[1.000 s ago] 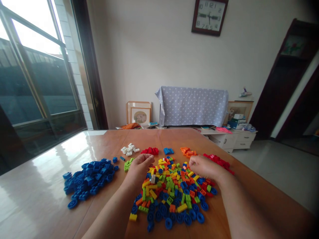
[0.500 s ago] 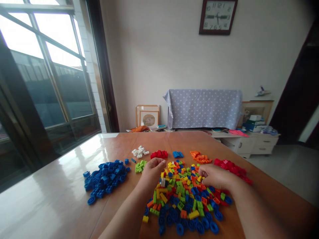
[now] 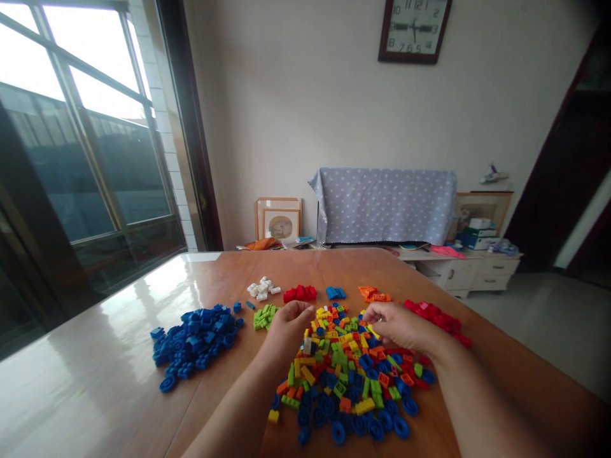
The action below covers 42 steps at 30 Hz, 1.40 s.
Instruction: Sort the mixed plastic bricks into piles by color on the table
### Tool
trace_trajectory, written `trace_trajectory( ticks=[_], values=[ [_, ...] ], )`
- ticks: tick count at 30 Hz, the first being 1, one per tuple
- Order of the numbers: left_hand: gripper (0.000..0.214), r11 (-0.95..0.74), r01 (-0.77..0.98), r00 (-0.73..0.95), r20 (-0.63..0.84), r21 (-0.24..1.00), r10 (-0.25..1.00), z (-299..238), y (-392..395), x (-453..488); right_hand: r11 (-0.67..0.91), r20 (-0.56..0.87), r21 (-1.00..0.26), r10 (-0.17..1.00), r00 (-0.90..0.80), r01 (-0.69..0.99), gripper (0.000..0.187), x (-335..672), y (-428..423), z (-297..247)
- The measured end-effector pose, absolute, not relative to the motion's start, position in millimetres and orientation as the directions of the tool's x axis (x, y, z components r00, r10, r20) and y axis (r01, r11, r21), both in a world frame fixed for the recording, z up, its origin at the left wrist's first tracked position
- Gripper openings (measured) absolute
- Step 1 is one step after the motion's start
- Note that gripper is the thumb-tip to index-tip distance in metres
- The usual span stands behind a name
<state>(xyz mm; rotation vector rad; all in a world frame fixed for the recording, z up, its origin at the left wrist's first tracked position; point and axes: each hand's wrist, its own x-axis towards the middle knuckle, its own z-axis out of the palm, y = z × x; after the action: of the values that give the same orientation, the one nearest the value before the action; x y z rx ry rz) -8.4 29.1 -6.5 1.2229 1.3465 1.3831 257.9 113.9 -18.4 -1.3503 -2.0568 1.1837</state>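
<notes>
A mixed heap of small coloured bricks (image 3: 346,372) lies on the wooden table (image 3: 95,381) in front of me. My left hand (image 3: 286,327) rests at the heap's left edge with its fingers curled under; what they hold, if anything, is hidden. My right hand (image 3: 398,324) sits on the heap's far right side, fingers pinched down among the bricks. Sorted piles lie around: blue bricks (image 3: 193,337) at the left, green (image 3: 264,315), white (image 3: 261,289), red (image 3: 300,293), a small blue pile (image 3: 335,292), orange (image 3: 375,294) and a red row (image 3: 436,315) at the right.
A large window (image 3: 81,146) fills the left side. Against the far wall stand a cloth-covered object (image 3: 384,203), framed pictures (image 3: 279,222) and a low white cabinet (image 3: 458,270). A clock (image 3: 414,28) hangs above. A dark doorway (image 3: 568,159) is at the right.
My right hand has shifted slightly toward the heap's far edge. My left hand has stayed at the left edge. The camera view has swung about.
</notes>
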Motion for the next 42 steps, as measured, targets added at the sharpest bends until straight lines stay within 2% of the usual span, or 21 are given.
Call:
trace_trajectory(
  ticks=[3,7,14,26,28,31,36,38,42],
  values=[
    [0.039,-0.079,0.079,-0.180,0.092,0.994,0.979,-6.4,28.9,-9.0,0.198,-0.080,-0.820,0.890,-0.449,0.537,0.026,255.5,116.2,-21.7],
    [0.039,-0.104,0.088,-0.171,0.117,0.991,0.978,-7.6,28.5,-9.1,0.296,-0.016,-0.754,0.884,-0.467,0.586,0.025,250.8,118.2,-29.5],
    [0.039,-0.083,0.069,-0.157,0.093,0.994,0.983,-5.4,25.6,-8.1,0.344,-0.088,-0.667,0.845,-0.528,0.661,0.022,242.8,115.6,-29.0],
    [0.040,-0.062,0.158,-0.144,0.085,0.985,0.986,-9.9,27.4,-0.9,0.445,0.037,-0.554,0.857,-0.513,0.704,0.019,234.4,110.3,-24.7],
    [0.038,-0.073,0.194,-0.122,0.098,0.978,0.988,-14.2,28.6,1.4,0.440,0.055,-0.580,0.861,-0.505,0.686,0.019,233.7,112.5,-27.7],
    [0.033,-0.117,0.241,-0.077,0.139,0.963,0.987,-21.0,29.7,4.1,0.402,0.091,-0.687,0.874,-0.477,0.605,0.020,227.6,114.2,-30.6],
    [0.023,-0.153,0.338,-0.018,0.169,0.929,0.985,-29.3,29.2,7.5,0.323,0.128,-0.876,0.871,-0.474,0.358,0.016,207.0,100.4,-23.3],
    [0.022,-0.161,0.369,0.000,0.173,0.915,0.985,-30.9,28.5,8.8,0.298,0.128,-0.909,0.866,-0.483,0.292,0.016,200.8,95.2,-21.7],
    [0.018,-0.199,0.424,0.038,0.202,0.884,0.979,-30.5,28.1,8.8,0.278,0.138,-0.924,0.885,-0.445,0.265,0.021,197.9,97.6,-26.3]
  ],
)
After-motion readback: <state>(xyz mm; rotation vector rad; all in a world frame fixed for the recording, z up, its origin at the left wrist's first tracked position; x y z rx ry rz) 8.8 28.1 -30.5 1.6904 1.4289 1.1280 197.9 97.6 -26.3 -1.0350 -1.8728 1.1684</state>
